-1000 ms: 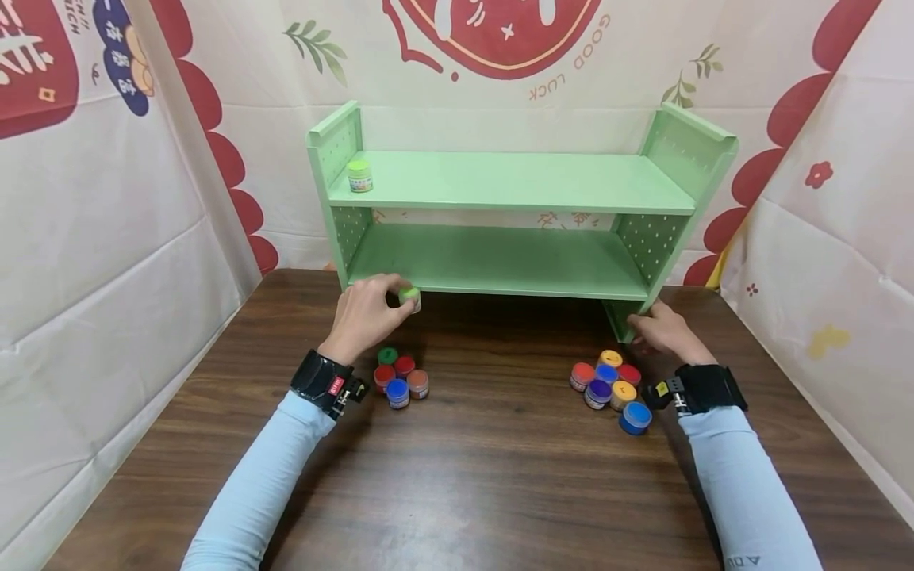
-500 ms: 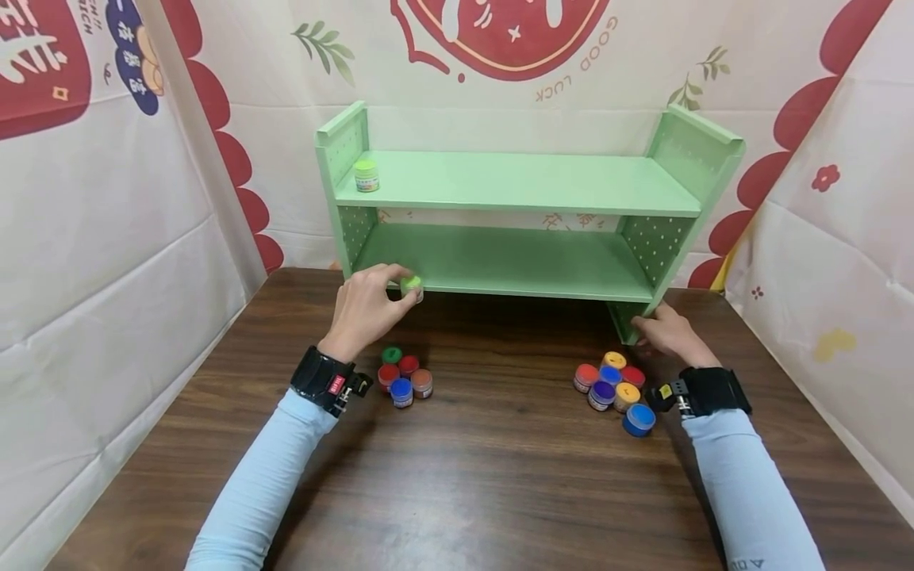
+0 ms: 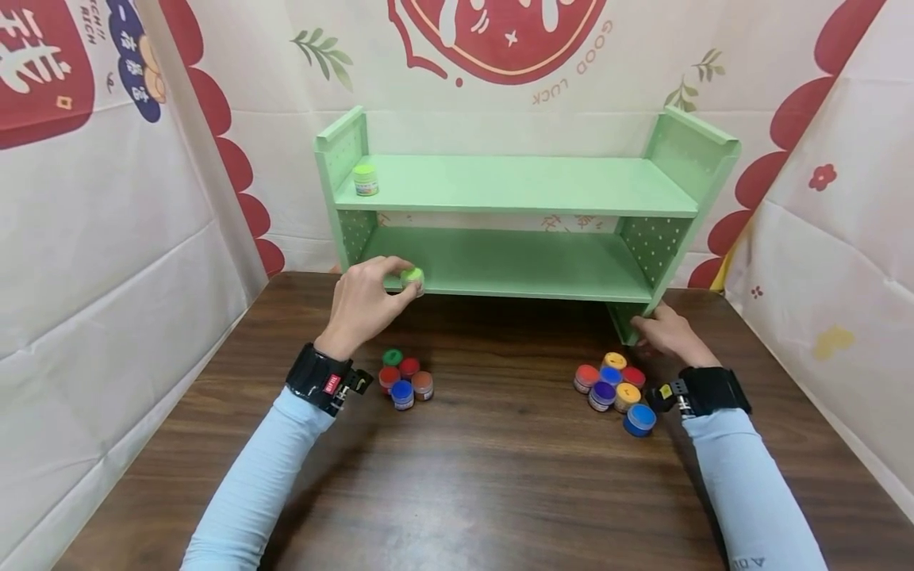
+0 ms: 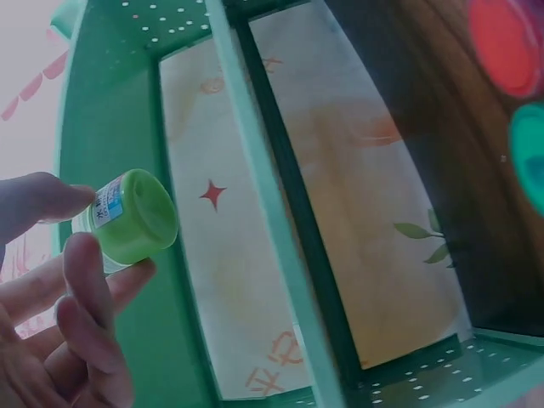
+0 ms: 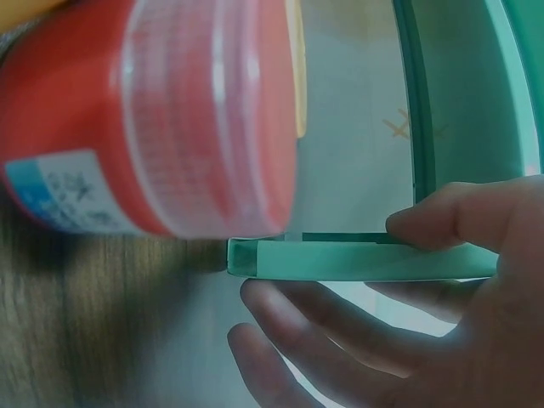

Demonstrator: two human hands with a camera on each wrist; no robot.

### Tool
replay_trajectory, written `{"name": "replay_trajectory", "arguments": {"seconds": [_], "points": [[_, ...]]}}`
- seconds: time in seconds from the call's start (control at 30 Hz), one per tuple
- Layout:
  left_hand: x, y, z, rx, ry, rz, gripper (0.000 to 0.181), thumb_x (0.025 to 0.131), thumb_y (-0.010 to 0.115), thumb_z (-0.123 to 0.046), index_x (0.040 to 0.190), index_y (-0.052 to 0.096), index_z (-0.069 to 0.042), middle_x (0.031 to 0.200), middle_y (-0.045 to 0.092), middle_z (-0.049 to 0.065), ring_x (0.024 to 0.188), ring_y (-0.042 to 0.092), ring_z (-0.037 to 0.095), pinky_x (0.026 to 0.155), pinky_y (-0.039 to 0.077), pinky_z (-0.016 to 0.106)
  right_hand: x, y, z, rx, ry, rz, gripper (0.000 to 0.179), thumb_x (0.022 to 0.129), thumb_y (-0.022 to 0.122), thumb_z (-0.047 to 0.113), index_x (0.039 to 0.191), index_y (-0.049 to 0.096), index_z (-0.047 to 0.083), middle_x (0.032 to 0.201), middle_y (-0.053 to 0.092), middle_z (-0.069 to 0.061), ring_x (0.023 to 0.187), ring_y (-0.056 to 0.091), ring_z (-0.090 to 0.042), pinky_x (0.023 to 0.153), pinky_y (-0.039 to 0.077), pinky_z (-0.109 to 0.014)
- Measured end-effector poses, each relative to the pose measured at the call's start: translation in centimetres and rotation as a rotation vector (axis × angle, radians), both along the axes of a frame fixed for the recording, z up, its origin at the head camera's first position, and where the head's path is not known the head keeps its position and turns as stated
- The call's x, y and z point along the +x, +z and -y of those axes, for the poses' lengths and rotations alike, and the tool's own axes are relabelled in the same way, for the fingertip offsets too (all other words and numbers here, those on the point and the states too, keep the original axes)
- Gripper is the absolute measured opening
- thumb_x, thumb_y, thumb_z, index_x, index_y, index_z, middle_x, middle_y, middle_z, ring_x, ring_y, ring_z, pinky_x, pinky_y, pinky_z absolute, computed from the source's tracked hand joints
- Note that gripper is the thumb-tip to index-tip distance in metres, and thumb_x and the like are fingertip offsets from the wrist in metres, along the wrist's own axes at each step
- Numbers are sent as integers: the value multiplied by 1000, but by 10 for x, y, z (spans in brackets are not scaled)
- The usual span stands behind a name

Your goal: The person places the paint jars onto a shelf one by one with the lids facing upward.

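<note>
My left hand [image 3: 366, 305] pinches a small lime-green paint jar [image 3: 412, 278] between thumb and fingers. It is near the left part of the lower board of the light green shelf rack [image 3: 528, 184], at its front edge. In the left wrist view, the jar [image 4: 143, 219] is tilted, its lid facing away from the palm. My right hand [image 3: 671, 331] grips the rack's right side panel low down. The right wrist view shows the thumb on one face of that panel [image 5: 365, 262] and fingers on the other. A second lime-green jar [image 3: 366, 181] stands at the upper board's left end.
On the brown table [image 3: 485, 468], a left cluster holds green, red, brown and blue-lidded jars [image 3: 402, 390]. A right cluster has red, yellow, purple and blue jars [image 3: 602, 395], close to my right wrist. Printed cloth [image 3: 514, 127] hangs behind and at both sides.
My left hand has risen a little with the lime-green jar, from just below the lower board's front edge to slightly above it. The right hand keeps its grip on the side panel.
</note>
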State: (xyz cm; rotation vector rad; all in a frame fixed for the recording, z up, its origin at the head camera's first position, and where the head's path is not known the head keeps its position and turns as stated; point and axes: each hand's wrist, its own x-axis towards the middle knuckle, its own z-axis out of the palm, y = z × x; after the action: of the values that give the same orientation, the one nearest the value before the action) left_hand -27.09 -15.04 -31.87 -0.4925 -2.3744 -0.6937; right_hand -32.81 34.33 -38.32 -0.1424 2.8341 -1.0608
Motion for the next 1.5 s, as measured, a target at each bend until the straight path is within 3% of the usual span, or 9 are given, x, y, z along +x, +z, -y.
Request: {"name": "replay_trajectory", "arguments": {"seconds": [0.13, 0.43, 0.63, 0.87, 1.0, 1.1, 1.2, 1.33, 1.5], "points": [[0, 11, 1, 12, -19, -9, 28, 93, 74, -33, 112, 78, -13, 108, 79, 7, 77, 69, 25, 52, 40, 31, 1, 0, -2, 8, 0, -11, 57, 107, 42, 24, 147, 28, -13, 114, 59, -38, 82, 71, -31, 70, 63, -46], [-2, 37, 5, 42, -42, -43, 28, 94, 75, -29, 114, 77, -9, 109, 78, 10, 55, 42, 15, 56, 33, 30, 1, -1, -3, 0, -9, -11, 56, 106, 42, 23, 147, 29, -13, 113, 59, -38, 79, 71, -29, 69, 63, -45], [-10, 55, 6, 131, -56, -120, 27, 93, 75, -27, 113, 78, -8, 104, 79, 10, 52, 46, 12, 58, 35, 26, 1, -2, -5, 15, -11, -25, 57, 106, 42, 24, 148, 29, -13, 116, 58, -39, 80, 71, -30, 69, 62, -45], [-25, 74, 8, 191, -21, -211, 27, 91, 78, -25, 111, 79, -7, 102, 80, 12, 52, 47, 4, 56, 33, 16, 1, -1, -4, 5, -6, -8, 58, 107, 42, 24, 149, 27, -13, 116, 58, -39, 82, 71, -31, 70, 62, -46], [-34, 81, 8, 236, -4, -238, 28, 91, 78, -27, 111, 79, -7, 108, 80, 11, 60, 63, 12, 58, 37, 12, 1, -1, -3, 14, 0, -17, 56, 107, 42, 23, 148, 28, -13, 114, 59, -38, 80, 71, -30, 70, 62, -45], [-40, 87, 7, 256, 17, -236, 29, 91, 77, -28, 112, 79, -8, 110, 79, 10, 82, 74, 23, 66, 45, 16, 1, -2, -3, 15, 3, -19, 55, 107, 41, 22, 147, 28, -14, 112, 60, -38, 79, 71, -29, 69, 62, -45], [-45, 94, 6, 250, 38, -211, 30, 92, 75, -29, 113, 78, -8, 112, 79, 10, 97, 74, 25, 73, 50, 24, 1, -2, -3, 15, 6, -16, 55, 107, 41, 23, 146, 28, -15, 111, 60, -37, 79, 70, -28, 69, 62, -45], [-53, 99, 4, 207, 62, -158, 31, 96, 71, -31, 117, 76, -8, 115, 78, 10, 77, 67, 23, 69, 42, 25, 0, -3, -3, 21, 3, -20, 55, 107, 41, 24, 146, 29, -14, 110, 61, -36, 79, 70, -28, 68, 62, -44], [-59, 103, 4, 162, 101, -95, 30, 99, 67, -28, 121, 74, -9, 120, 77, 9, 58, 43, 12, 58, 31, 24, 1, -2, -1, 14, 0, -15, 55, 107, 41, 24, 145, 31, -14, 112, 60, -37, 80, 70, -28, 69, 62, -44]]}}
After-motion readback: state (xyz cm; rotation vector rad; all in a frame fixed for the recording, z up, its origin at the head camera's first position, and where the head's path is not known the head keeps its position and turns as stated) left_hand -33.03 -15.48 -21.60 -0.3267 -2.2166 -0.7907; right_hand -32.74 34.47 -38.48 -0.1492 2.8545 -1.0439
